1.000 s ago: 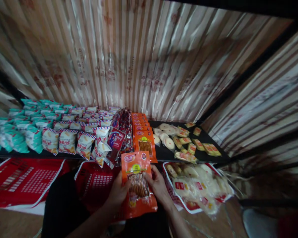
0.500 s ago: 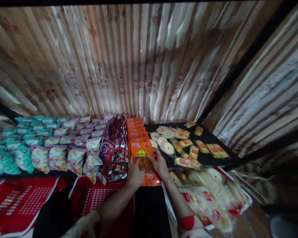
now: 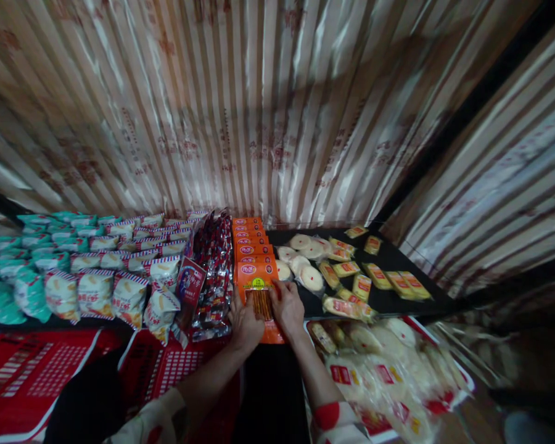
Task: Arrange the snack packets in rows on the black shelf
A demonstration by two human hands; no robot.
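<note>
A row of overlapping orange snack packets [image 3: 251, 240] runs back across the black shelf. The front orange packet [image 3: 258, 272] shows thin brown sticks through a clear window. My left hand [image 3: 246, 324] grips its left edge, thumb over the window. On the other edge, my right hand [image 3: 287, 307] holds the packet with fingers curled round its side. Dark red shiny sachets [image 3: 213, 271] stand just left of my left hand. Round pale flat cakes [image 3: 311, 277] in clear wrap lie right of the packets.
White snack bags [image 3: 95, 290] and teal bags [image 3: 32, 293] fill the shelf's left side. Small yellow packs [image 3: 361, 287] lie on the right. Red baskets [image 3: 37, 370] stand below, and a crate [image 3: 465, 383] of wrapped cakes sits lower right. Corrugated sheeting [image 3: 259, 111] closes the back.
The view has shifted slightly, so the shelf goods on the left sit a little further left. Both hands stay on the front orange packet, which lies slightly further left in view.
</note>
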